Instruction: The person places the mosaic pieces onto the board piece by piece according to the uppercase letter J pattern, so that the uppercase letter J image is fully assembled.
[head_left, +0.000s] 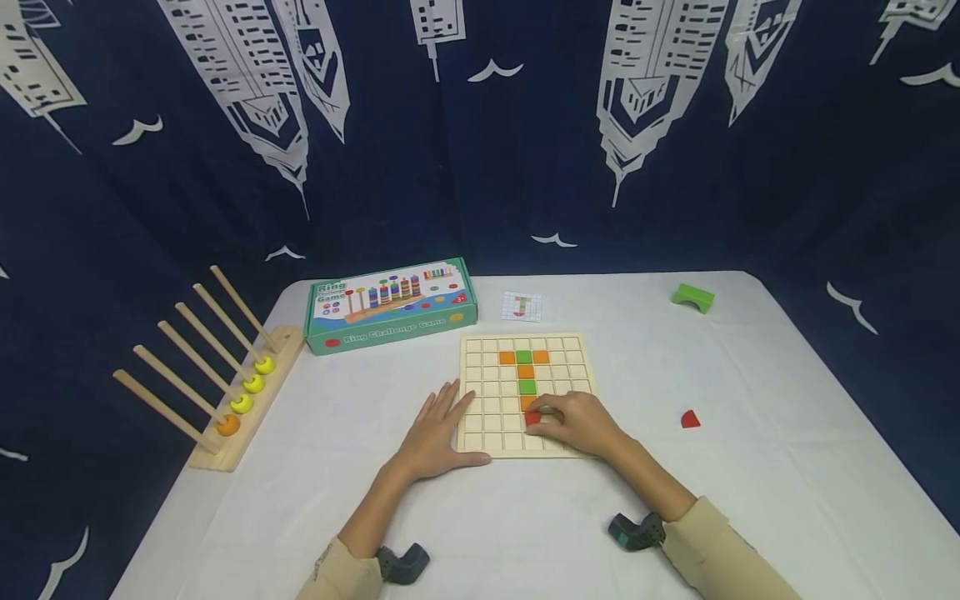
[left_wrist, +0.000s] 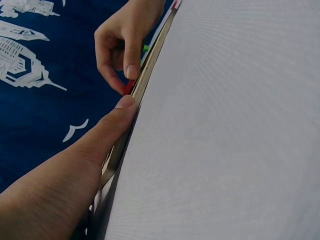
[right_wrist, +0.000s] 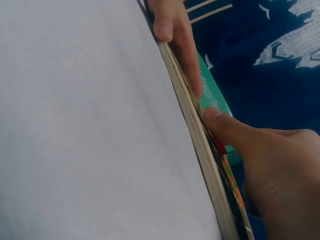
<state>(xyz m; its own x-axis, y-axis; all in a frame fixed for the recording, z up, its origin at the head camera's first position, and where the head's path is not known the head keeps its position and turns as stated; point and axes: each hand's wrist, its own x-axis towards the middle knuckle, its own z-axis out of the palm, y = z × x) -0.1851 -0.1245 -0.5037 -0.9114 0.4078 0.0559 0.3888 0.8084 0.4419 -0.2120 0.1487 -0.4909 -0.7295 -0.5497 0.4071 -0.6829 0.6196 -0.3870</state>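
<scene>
A square wooden grid board (head_left: 483, 423) lies on the table, with orange and green square tiles (head_left: 527, 387) set in a T shape. My right hand (head_left: 579, 422) pinches a red square tile (head_left: 532, 418) between thumb and fingers, at the lower end of the T's stem. In the left wrist view that red tile (left_wrist: 129, 86) shows at the board's near edge. Spread along the board's left side, my left hand (head_left: 433, 439) touches its lower left corner. Its thumb lies by the near edge, fingers mostly straight.
Behind the board are a green game box (head_left: 390, 304) and a small pattern card (head_left: 521, 307). A wooden peg stand (head_left: 251, 429) with yellow and orange rings stands left. To the right lie a green arch block (head_left: 693, 296) and a red wedge piece (head_left: 690, 419).
</scene>
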